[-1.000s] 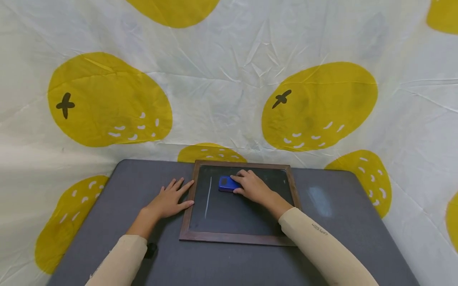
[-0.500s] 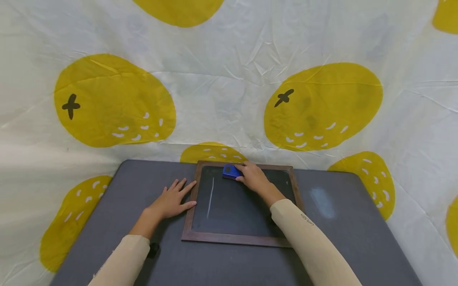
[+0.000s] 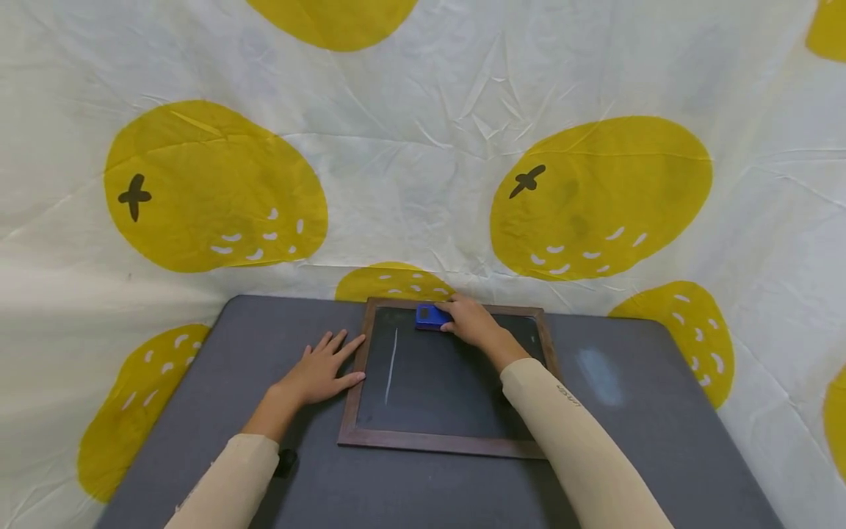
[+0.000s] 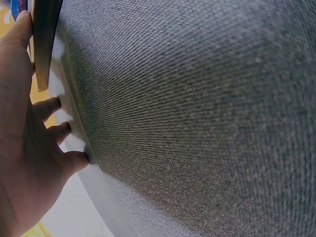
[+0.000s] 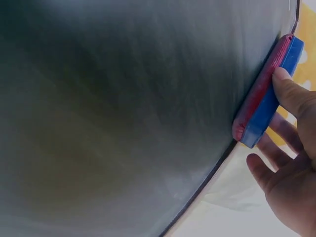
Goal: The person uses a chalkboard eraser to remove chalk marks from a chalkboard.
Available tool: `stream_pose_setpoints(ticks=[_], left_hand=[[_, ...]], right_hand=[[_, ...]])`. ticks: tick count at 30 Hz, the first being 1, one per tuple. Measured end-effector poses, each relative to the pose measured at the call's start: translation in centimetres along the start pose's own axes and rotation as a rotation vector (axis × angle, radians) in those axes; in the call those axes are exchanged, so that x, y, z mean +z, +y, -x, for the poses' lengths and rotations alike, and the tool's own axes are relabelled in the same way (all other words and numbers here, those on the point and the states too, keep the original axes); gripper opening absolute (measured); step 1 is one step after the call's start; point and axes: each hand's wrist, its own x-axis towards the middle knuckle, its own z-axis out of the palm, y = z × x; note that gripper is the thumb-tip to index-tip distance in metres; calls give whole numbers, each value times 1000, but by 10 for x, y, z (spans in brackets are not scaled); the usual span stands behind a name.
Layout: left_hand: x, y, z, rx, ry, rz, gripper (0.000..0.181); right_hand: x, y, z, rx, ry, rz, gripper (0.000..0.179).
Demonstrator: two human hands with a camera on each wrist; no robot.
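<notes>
A small chalkboard (image 3: 443, 389) in a brown wooden frame lies on the grey table. One white chalk line (image 3: 391, 367) runs down its left part. My right hand (image 3: 472, 322) grips a blue eraser (image 3: 429, 317) near the board's far edge, thumb on one side and fingers on the other. In the right wrist view the red felt side of the eraser (image 5: 261, 89) faces the board surface. My left hand (image 3: 319, 373) is spread on the table at the left, its thumb and index fingertip touching the board's left frame (image 4: 45, 44).
The table (image 3: 423, 492) carries a pale chalky smudge (image 3: 599, 376) right of the board. A cloth (image 3: 410, 184) with yellow fruit shapes hangs behind the table's far edge. Faint chalk marks (image 3: 534, 339) show at the board's upper right.
My right hand has slid the eraser from the upper middle of the board to its far edge, moving away and slightly right. My left hand stays at the frame.
</notes>
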Motion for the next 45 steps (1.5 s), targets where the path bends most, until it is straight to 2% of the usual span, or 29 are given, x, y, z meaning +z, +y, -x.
stream_pose_setpoints(ticks=[7, 17, 29, 39, 45], left_hand=[[-2, 2, 0, -7, -5, -1, 79], [-2, 4, 1, -13, -10, 2, 79], [-2, 5, 3, -7, -2, 10, 79], [0, 3, 3, -3, 5, 12, 79], [-1, 4, 2, -6, -2, 5, 79]], right_hand=[[1, 4, 3, -17, 3, -45, 57], [5, 2, 15, -100, 37, -35, 58], [16, -17, 58, -244, 71, -30, 58], [27, -35, 99, -383, 109, 35, 61], [32, -46, 117, -440, 134, 36, 62]])
